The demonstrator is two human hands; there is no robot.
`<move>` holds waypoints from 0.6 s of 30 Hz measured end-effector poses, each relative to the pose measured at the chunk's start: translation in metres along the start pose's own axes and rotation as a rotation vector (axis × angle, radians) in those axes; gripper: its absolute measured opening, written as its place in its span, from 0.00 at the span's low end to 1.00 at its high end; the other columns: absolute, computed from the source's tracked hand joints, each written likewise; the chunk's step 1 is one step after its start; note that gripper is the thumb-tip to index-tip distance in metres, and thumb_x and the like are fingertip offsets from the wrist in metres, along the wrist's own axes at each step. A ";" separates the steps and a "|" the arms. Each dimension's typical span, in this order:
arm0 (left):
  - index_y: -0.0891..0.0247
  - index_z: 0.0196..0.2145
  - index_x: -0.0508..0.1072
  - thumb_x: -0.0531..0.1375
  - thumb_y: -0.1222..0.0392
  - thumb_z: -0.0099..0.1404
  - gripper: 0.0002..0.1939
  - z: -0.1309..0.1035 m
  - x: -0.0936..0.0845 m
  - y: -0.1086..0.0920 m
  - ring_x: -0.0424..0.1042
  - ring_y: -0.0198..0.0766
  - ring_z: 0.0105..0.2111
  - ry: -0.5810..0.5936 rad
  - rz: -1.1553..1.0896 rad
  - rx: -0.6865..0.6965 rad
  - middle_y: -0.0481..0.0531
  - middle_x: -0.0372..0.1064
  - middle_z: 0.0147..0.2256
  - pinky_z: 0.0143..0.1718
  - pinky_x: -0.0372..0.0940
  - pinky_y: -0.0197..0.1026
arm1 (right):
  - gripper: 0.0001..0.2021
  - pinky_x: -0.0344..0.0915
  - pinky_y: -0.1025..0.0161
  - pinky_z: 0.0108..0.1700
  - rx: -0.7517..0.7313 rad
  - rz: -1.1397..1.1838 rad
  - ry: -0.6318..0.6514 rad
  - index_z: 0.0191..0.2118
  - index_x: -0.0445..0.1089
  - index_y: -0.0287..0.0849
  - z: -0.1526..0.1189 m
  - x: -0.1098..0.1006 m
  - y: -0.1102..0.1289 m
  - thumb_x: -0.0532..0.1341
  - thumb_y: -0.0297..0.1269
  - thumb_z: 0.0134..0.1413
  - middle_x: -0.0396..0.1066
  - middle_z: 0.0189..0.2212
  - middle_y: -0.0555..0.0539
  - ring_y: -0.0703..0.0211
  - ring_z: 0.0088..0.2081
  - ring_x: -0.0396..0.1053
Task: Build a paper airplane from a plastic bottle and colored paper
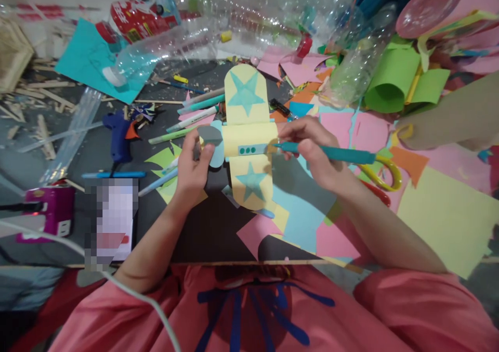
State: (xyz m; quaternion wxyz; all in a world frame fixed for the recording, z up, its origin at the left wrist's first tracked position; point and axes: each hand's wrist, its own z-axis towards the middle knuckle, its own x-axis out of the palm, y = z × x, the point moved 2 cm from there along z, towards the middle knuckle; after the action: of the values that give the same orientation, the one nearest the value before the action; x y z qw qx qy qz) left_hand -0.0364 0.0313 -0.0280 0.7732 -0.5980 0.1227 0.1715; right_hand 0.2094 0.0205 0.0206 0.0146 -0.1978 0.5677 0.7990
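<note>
A yellow paper airplane model (249,133) is held above the table, with a teal star on each rounded wing. Along its body runs a light blue strip bearing three dark green dots. My left hand (195,165) pinches the model's left end, by a blue and grey rounded paper piece (212,141). In my right hand (317,152) is a teal marker (339,154), its tip pointing left at the right end of the strip. The fingers behind the marker also reach the model's right end. Whether the tip touches the paper I cannot tell.
Several markers (195,118) lie left of the model, near a blue glue gun (120,136). A phone (117,219) and a purple power block (50,211) are at the front left. Clear plastic bottles (167,50) fill the back. Yellow-handled scissors (390,172) and paper scraps (300,201) lie right.
</note>
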 end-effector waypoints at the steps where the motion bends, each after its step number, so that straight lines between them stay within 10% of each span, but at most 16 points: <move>1: 0.59 0.47 0.73 0.56 0.37 0.66 0.25 0.000 0.000 0.000 0.73 0.43 0.44 -0.001 0.007 -0.001 0.55 0.74 0.44 0.46 0.69 0.43 | 0.17 0.67 0.63 0.29 0.005 -0.015 -0.007 0.38 0.71 0.45 0.001 0.002 -0.001 0.55 0.54 0.64 0.71 0.29 0.50 0.63 0.28 0.69; 13: 0.59 0.52 0.70 0.60 0.38 0.61 0.28 0.001 0.000 0.004 0.72 0.44 0.46 0.024 0.060 -0.050 0.57 0.72 0.49 0.43 0.70 0.42 | 0.09 0.71 0.63 0.31 0.079 0.050 -0.024 0.34 0.73 0.44 0.004 0.004 -0.007 0.67 0.44 0.55 0.75 0.31 0.50 0.62 0.30 0.73; 18: 0.62 0.45 0.73 0.65 0.45 0.57 0.23 0.004 -0.003 0.004 0.66 0.36 0.26 0.015 0.152 -0.155 0.47 0.67 0.27 0.28 0.65 0.38 | 0.08 0.72 0.62 0.31 0.105 0.141 -0.061 0.33 0.74 0.44 0.006 0.001 -0.013 0.69 0.42 0.53 0.75 0.30 0.50 0.62 0.30 0.74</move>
State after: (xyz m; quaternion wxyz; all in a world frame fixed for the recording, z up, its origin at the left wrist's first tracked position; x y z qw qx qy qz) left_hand -0.0410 0.0353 -0.0295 0.7084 -0.6464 0.1597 0.2341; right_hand 0.2096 0.0304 0.0107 -0.0140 -0.1319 0.6206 0.7728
